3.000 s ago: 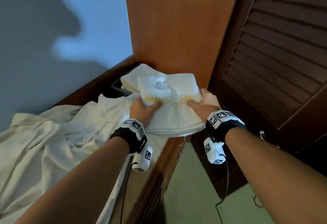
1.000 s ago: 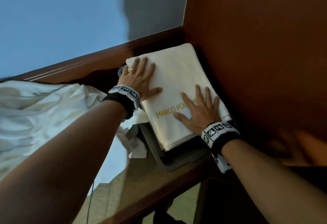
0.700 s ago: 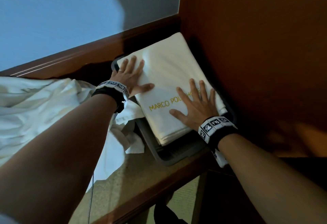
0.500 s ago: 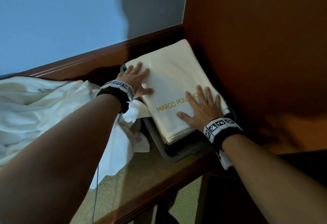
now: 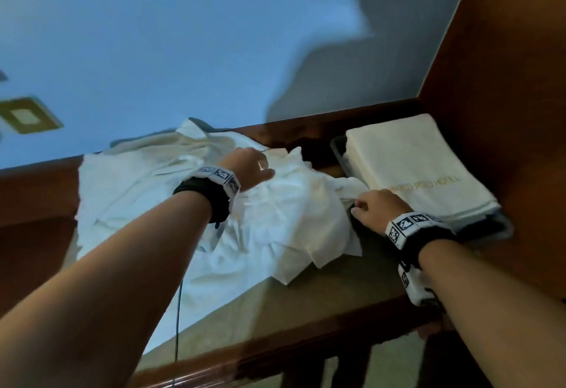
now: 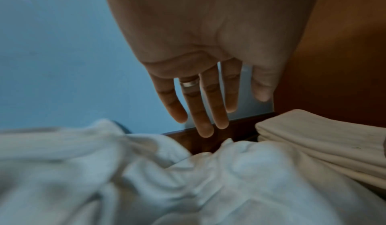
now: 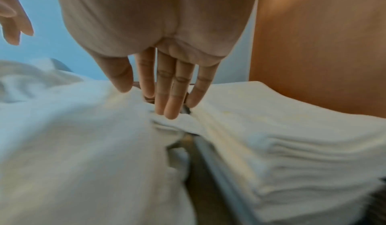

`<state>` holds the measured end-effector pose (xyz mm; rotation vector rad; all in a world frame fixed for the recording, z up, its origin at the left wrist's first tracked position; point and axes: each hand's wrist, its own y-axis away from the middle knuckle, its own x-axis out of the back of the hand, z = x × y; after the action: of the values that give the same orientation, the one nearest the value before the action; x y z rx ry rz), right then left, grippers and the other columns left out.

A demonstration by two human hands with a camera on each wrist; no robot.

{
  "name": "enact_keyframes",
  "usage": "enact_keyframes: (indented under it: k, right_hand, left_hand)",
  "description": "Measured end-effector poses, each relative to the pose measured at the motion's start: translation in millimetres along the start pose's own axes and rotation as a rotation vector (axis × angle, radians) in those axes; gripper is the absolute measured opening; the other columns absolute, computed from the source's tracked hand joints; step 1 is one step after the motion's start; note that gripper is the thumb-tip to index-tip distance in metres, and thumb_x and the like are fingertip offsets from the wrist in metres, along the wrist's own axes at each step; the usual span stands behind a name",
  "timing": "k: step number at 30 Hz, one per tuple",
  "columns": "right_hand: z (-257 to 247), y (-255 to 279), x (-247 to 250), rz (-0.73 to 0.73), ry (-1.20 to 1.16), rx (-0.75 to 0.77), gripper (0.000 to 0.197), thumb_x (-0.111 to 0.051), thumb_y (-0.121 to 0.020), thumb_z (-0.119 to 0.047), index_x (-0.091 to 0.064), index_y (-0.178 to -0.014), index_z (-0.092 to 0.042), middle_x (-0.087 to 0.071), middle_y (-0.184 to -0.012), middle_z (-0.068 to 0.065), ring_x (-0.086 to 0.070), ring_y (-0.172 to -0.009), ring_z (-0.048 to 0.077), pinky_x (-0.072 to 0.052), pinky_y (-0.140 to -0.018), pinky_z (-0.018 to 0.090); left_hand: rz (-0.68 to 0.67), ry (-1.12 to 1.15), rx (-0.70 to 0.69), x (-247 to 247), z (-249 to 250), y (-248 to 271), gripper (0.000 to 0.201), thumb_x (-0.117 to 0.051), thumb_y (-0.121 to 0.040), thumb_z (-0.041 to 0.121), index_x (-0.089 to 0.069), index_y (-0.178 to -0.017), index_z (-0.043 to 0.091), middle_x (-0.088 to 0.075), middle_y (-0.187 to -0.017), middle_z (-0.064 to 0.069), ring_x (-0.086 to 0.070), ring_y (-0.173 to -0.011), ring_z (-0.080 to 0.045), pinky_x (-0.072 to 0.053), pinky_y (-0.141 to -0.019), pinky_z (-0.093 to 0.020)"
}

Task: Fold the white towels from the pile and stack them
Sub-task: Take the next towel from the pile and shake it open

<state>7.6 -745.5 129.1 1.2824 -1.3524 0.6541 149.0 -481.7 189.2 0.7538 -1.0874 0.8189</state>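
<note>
A folded stack of white towels with gold lettering lies in a dark tray at the right, against the wooden panel. A crumpled pile of white towels covers the middle and left of the table. My left hand hovers over the pile's far side with straight, spread fingers and holds nothing. My right hand is at the pile's right edge beside the stack. Its straight fingertips touch a towel fold in the gap between pile and stack.
A tall wooden panel closes the right side and a dark wooden rail runs along the back under the blue wall. Bare beige tabletop shows near the wooden front edge. A black cable hangs down.
Both hands have lifted off the folded stack, where they lay flat, and moved left to the loose pile. The view has swung left with them.
</note>
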Motion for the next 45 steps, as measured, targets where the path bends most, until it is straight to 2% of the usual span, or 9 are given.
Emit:
enact_keyframes:
  k: [9, 14, 18, 21, 30, 32, 36, 40, 45]
  right_hand:
    - [-205, 7, -33, 0.067, -0.014, 0.353, 0.023, -0.052, -0.092, -0.031, -0.071, -0.096, -0.018, -0.07, -0.101, 0.007, -0.064, -0.095, 0.03, -0.053, -0.082, 0.038]
    - [-283, -25, -30, 0.089, 0.031, 0.482, 0.024, -0.049, -0.095, -0.03, -0.068, -0.106, -0.019, -0.065, -0.116, 0.009, -0.062, -0.104, 0.032, -0.051, -0.085, 0.038]
    - [-331, -68, -24, 0.119, 0.054, 0.596, 0.033, -0.048, -0.098, -0.024, -0.058, -0.129, -0.022, -0.051, -0.138, 0.005, -0.05, -0.125, 0.03, -0.045, -0.1, 0.043]
    - [-353, -97, -21, 0.14, 0.133, 0.589, 0.041, -0.051, -0.097, -0.025, -0.049, -0.138, -0.028, -0.045, -0.145, 0.001, -0.04, -0.134, 0.026, -0.04, -0.106, 0.043]
    - [-382, -111, -3, 0.12, 0.229, 0.615, 0.015, -0.058, -0.09, -0.028, -0.069, -0.099, -0.023, -0.066, -0.111, 0.004, -0.059, -0.109, 0.028, -0.046, -0.084, 0.033]
    - [-392, -109, 15, 0.104, 0.108, 0.592, 0.008, -0.058, -0.089, -0.024, -0.064, -0.094, -0.021, -0.066, -0.106, 0.009, -0.061, -0.102, 0.032, -0.045, -0.08, 0.031]
    - [-437, -75, 46, 0.106, -0.09, 0.686, 0.008, -0.058, -0.089, -0.018, -0.053, -0.086, -0.023, -0.063, -0.088, 0.008, -0.06, -0.087, 0.033, -0.049, -0.076, 0.038]
    - [-477, -28, 66, 0.154, -0.056, 0.79, 0.01, -0.053, -0.083, -0.019, -0.053, -0.092, -0.024, -0.064, -0.091, 0.007, -0.058, -0.087, 0.03, -0.044, -0.072, 0.035]
    - [-503, 16, 77, 0.244, 0.085, 0.71, 0.025, -0.056, -0.084, -0.006, -0.062, -0.105, -0.018, -0.066, -0.105, 0.01, -0.06, -0.099, 0.03, -0.039, -0.073, 0.029]
  left_hand:
    - [0.182, 0.108, 0.297, 57, -173, 130, 0.022, -0.068, -0.09, 0.039, -0.076, -0.089, 0.018, -0.074, -0.098, -0.009, -0.068, -0.095, -0.029, -0.055, -0.086, -0.041]
    - [0.219, 0.081, 0.386, 55, -224, 141, 0.031, -0.065, -0.09, 0.044, -0.069, -0.115, 0.023, -0.07, -0.114, -0.001, -0.064, -0.105, -0.024, -0.051, -0.093, -0.04]
    - [0.209, 0.032, 0.373, 37, -241, 123, 0.049, -0.066, -0.092, 0.041, -0.053, -0.137, 0.024, -0.055, -0.132, -0.004, -0.056, -0.119, -0.025, -0.045, -0.094, -0.038]
    - [0.207, -0.015, 0.357, 27, -250, 102, 0.049, -0.064, -0.092, 0.043, -0.052, -0.136, 0.026, -0.053, -0.127, -0.004, -0.057, -0.116, -0.028, -0.047, -0.091, -0.04]
    - [0.215, -0.117, 0.329, 53, -270, 81, 0.016, -0.049, -0.095, 0.015, -0.061, -0.104, 0.018, -0.059, -0.111, -0.005, -0.058, -0.104, -0.032, -0.045, -0.076, -0.037]
    - [0.249, -0.029, 0.325, 70, -278, 84, 0.012, -0.055, -0.095, 0.025, -0.06, -0.106, 0.022, -0.061, -0.115, 0.0, -0.058, -0.106, -0.027, -0.044, -0.08, -0.035]
    - [0.274, 0.215, 0.206, 82, -266, 96, 0.042, -0.07, -0.087, 0.045, -0.058, -0.123, 0.025, -0.06, -0.112, 0.009, -0.057, -0.104, -0.013, -0.043, -0.088, -0.031]
    - [0.446, 0.379, 0.213, 111, -274, 122, 0.017, -0.06, -0.096, 0.031, -0.068, -0.096, 0.017, -0.068, -0.089, -0.007, -0.063, -0.09, -0.031, -0.042, -0.072, -0.033]
    - [0.424, 0.256, 0.086, 189, -309, 196, 0.024, -0.064, -0.096, 0.03, -0.074, -0.096, 0.008, -0.07, -0.088, -0.012, -0.064, -0.088, -0.028, -0.036, -0.067, -0.028]
